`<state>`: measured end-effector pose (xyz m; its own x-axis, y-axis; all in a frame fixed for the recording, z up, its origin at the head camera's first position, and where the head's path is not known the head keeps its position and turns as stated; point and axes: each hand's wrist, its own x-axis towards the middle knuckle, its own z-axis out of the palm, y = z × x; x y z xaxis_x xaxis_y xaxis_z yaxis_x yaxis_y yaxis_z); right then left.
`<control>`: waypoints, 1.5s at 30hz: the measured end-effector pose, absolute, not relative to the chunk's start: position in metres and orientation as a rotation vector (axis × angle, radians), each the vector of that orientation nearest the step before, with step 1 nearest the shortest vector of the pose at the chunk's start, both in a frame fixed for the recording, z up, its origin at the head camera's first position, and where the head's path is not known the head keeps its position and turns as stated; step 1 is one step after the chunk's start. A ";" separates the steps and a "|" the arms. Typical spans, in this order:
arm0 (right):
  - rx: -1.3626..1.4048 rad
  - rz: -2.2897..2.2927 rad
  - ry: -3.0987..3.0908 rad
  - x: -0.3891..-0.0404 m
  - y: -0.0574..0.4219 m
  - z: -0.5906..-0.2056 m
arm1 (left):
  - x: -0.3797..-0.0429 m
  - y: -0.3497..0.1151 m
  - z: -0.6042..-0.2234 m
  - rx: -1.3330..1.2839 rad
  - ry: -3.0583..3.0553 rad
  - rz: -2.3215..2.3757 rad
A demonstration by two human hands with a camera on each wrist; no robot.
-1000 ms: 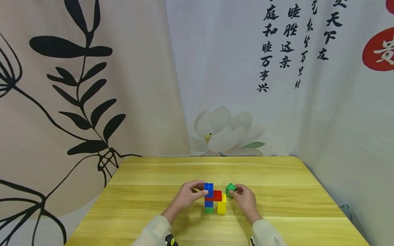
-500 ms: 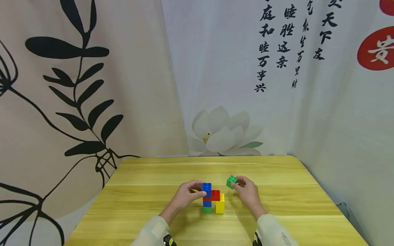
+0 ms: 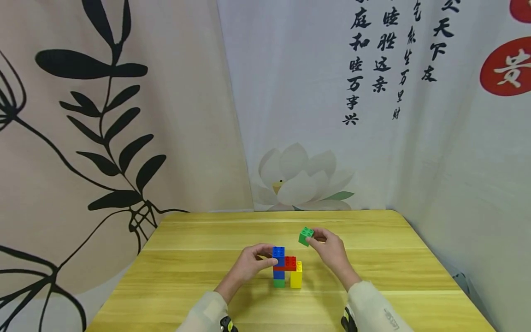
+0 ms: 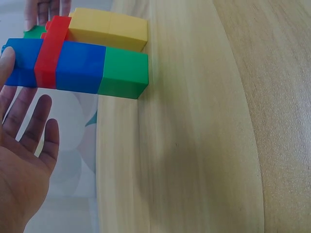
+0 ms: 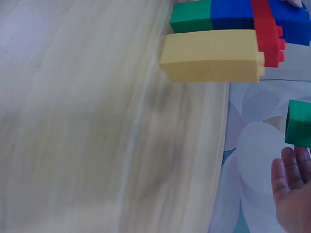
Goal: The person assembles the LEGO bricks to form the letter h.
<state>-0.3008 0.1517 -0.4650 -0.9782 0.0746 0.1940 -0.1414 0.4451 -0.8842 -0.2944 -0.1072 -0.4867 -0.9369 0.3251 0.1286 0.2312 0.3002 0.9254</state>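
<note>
My left hand (image 3: pixel 252 263) pinches the top blue brick (image 3: pixel 278 254) of a small built structure, thumb in front and fingers behind. Below that brick come a flat red brick (image 3: pixel 290 263), another blue brick (image 4: pixel 80 67) and a green brick (image 4: pixel 124 73) at the foot. The red one reaches across to the right, over the yellow bricks (image 5: pixel 211 56), which stand on the table beside the column. Up and to the right of the structure, my right hand (image 3: pixel 330 251) holds a loose green brick (image 3: pixel 306 236) between thumb and fingers, studs upward, apart from the rest.
The wood-grain table (image 3: pixel 207 230) carries the structure near its middle. Behind its far edge hangs a pale curtain (image 3: pixel 199 115) with black plant prints, a lotus and writing. Both forearms come in from the near edge in light sleeves (image 3: pixel 375 306).
My right hand has raised the loose green brick from beside the red brick to above the structure's height, then a little leftward. My left hand keeps its grip on the blue brick.
</note>
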 end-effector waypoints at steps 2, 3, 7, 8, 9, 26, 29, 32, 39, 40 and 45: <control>0.082 1.553 -2.491 -0.301 0.150 -0.461 | -0.294 -0.107 -0.487 0.533 2.464 1.729; 0.089 1.555 -2.494 -0.300 0.149 -0.459 | -0.294 -0.108 -0.487 0.539 2.463 1.731; 0.129 1.555 -2.501 -0.298 0.145 -0.451 | -0.295 -0.109 -0.487 0.546 2.448 1.741; 0.140 1.554 -2.502 -0.298 0.144 -0.449 | -0.295 -0.109 -0.488 0.546 2.448 1.742; 0.150 1.556 -2.502 -0.297 0.143 -0.448 | -0.295 -0.109 -0.488 0.544 2.447 1.742; 0.401 1.681 -2.479 -0.289 0.124 -0.430 | -0.293 -0.108 -0.486 0.536 2.476 1.720; 0.444 1.683 -2.494 -0.288 0.121 -0.429 | -0.293 -0.108 -0.486 0.544 2.471 1.728; 0.474 1.688 -2.516 -0.287 0.119 -0.429 | -0.294 -0.109 -0.487 0.542 2.462 1.730; 0.561 1.675 -2.561 -0.282 0.115 -0.430 | -0.294 -0.110 -0.488 0.583 2.463 1.727; 0.581 1.671 -2.564 -0.282 0.115 -0.431 | -0.294 -0.110 -0.488 0.581 2.459 1.729; 0.640 1.681 -2.595 -0.281 0.112 -0.432 | -0.292 -0.109 -0.486 0.587 2.449 1.749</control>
